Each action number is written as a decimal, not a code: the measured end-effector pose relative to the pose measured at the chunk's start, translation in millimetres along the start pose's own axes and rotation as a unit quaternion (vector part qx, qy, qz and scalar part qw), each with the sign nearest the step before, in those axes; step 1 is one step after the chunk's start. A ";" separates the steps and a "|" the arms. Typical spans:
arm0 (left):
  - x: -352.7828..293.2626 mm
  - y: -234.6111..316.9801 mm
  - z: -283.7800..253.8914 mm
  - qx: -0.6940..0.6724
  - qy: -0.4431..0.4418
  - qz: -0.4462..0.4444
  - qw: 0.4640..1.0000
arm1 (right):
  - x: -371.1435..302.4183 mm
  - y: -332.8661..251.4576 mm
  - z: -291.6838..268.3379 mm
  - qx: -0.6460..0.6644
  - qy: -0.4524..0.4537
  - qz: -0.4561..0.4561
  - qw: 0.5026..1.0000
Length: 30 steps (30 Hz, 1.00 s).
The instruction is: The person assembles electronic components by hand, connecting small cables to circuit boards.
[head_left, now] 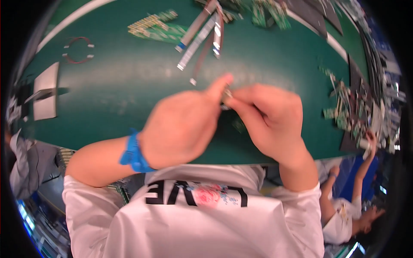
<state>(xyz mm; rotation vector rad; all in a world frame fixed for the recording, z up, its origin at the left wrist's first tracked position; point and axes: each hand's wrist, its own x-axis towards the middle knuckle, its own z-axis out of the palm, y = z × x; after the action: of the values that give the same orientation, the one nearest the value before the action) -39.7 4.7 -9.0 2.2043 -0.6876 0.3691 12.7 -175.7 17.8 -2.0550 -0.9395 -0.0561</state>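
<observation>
My left hand point(183, 124), with a blue band point(134, 152) round its wrist, is closed at the middle of the table. My right hand point(273, 118) is pinched against its fingertips. Between the two hands shows a small dark and silvery piece point(226, 99), too blurred and covered to name. A small green patch point(238, 125), perhaps part of a circuit board, shows dimly just below my right fingers. Beyond the hands lie flat ribbon cables point(198, 42) with light connector ends, and a thin brown cable point(201, 64).
Green circuit boards point(159, 31) lie at the far side, with more boards point(269, 15) to their right. Two thin cables point(79, 38) form a ring at left, near a white card with a dark tool point(45, 92). A co-worker's hand point(371, 139) is beside piled boards point(340, 112) at right.
</observation>
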 end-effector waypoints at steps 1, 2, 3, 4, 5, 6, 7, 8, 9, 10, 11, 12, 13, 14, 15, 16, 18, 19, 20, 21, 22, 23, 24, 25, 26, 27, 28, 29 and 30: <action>3.0 6.0 -1.7 -0.016 0.003 -0.018 1.000 | 2.1 -2.0 -1.8 0.001 -0.009 0.016 1.000; 1.5 4.5 1.2 -0.016 0.009 -0.018 1.000 | 2.3 -4.8 -4.0 0.000 -0.016 0.030 0.999; 0.9 6.5 2.1 -0.020 0.021 -0.021 0.999 | 0.9 -5.3 -5.3 0.004 -0.015 0.044 0.999; 0.9 8.8 1.4 -0.012 -0.003 -0.044 0.999 | -0.6 -3.5 -3.6 0.013 -0.016 0.053 0.998; 1.5 6.3 -3.1 -0.013 0.029 -0.016 0.999 | -0.7 -5.4 0.0 0.060 -0.005 0.103 0.993; -0.6 3.9 -1.8 -0.006 0.039 -0.012 0.999 | -3.6 -3.7 3.7 0.106 -0.006 0.153 0.982; -0.2 5.3 -3.0 -0.009 0.042 -0.012 0.999 | -5.7 -2.6 3.2 0.138 -0.003 0.175 0.975; 1.0 7.9 -4.3 -0.014 0.033 -0.010 0.999 | -7.3 -3.9 -1.7 0.167 0.000 0.202 0.965; 0.3 9.3 -6.3 -0.019 0.024 -0.015 0.999 | -8.0 -4.8 -5.8 0.169 -0.003 0.176 0.970; 2.9 8.6 -11.6 -0.003 0.035 -0.009 0.999 | -8.3 -5.0 -11.0 0.208 0.012 0.215 0.954; 5.0 7.6 -17.4 -0.003 0.051 0.001 0.999 | -8.1 -3.2 -17.6 0.246 0.025 0.255 0.935; 5.8 7.1 -25.3 -0.007 0.059 0.009 0.998 | -8.9 -0.7 -29.2 0.235 0.063 0.249 0.937; 6.6 3.2 -32.1 -0.003 0.063 0.010 0.998 | -13.1 8.1 -44.8 0.223 0.097 0.247 0.938; 10.7 -4.8 -42.0 0.020 0.062 -0.011 0.998 | -21.1 22.2 -64.0 0.175 0.145 0.242 0.943; 16.0 -14.5 -51.5 0.038 0.057 -0.031 0.997 | -29.7 39.4 -87.5 0.125 0.195 0.241 0.943; 16.4 -24.4 -60.0 0.113 0.061 -0.048 0.991 | -39.0 63.1 -114.0 0.050 0.224 0.230 0.946; 7.1 -50.8 -75.6 0.246 0.072 -0.064 0.964 | -59.3 112.6 -160.1 -0.086 0.257 0.197 0.942; 2.3 -66.3 -77.6 0.298 0.081 -0.057 0.949 | -64.3 128.8 -179.2 -0.152 0.264 0.179 0.935; -2.3 -77.0 -80.3 0.302 0.068 -0.080 0.948 | -63.8 136.5 -191.4 -0.210 0.249 0.210 0.922; -5.3 -87.1 -79.4 0.304 0.055 -0.101 0.946 | -65.0 141.1 -201.4 -0.269 0.232 0.242 0.903; -2.4 -89.4 -79.2 0.301 0.035 -0.124 0.945 | -70.7 150.2 -206.6 -0.301 0.230 0.256 0.889; 3.3 -87.5 -81.9 0.301 0.015 -0.146 0.942 | -76.9 156.3 -211.8 -0.332 0.228 0.268 0.875; 4.5 -87.8 -82.2 0.284 0.017 -0.147 0.947 | -74.6 146.9 -205.0 -0.485 0.244 0.251 0.802; 5.6 -87.8 -79.6 0.269 0.019 -0.149 0.951 | -70.5 132.3 -191.5 -0.623 0.249 0.224 0.706; 8.3 -83.5 -77.6 0.271 0.017 -0.149 0.951 | -69.8 121.7 -188.1 -0.588 0.260 0.248 0.725; 9.2 -80.1 -76.7 0.266 0.012 -0.148 0.953 | -65.9 107.2 -178.2 -0.591 0.256 0.253 0.722; 7.7 -76.1 -76.3 0.252 0.074 -0.101 0.960 | -60.2 89.6 -163.6 -0.585 0.301 0.175 0.733; 7.2 -72.5 -75.4 0.236 0.135 -0.055 0.961 | -54.6 73.9 -146.9 -0.574 0.344 0.096 0.737; 6.3 -63.7 -75.6 0.177 0.140 -0.101 0.969 | -47.9 59.1 -129.8 -0.500 0.340 0.059 0.794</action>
<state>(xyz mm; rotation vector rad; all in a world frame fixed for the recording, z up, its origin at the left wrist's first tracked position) -0.5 94.6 5.0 2.4608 -0.2522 0.7272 52.9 -318.5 42.6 -2.6719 -0.2842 -1.3977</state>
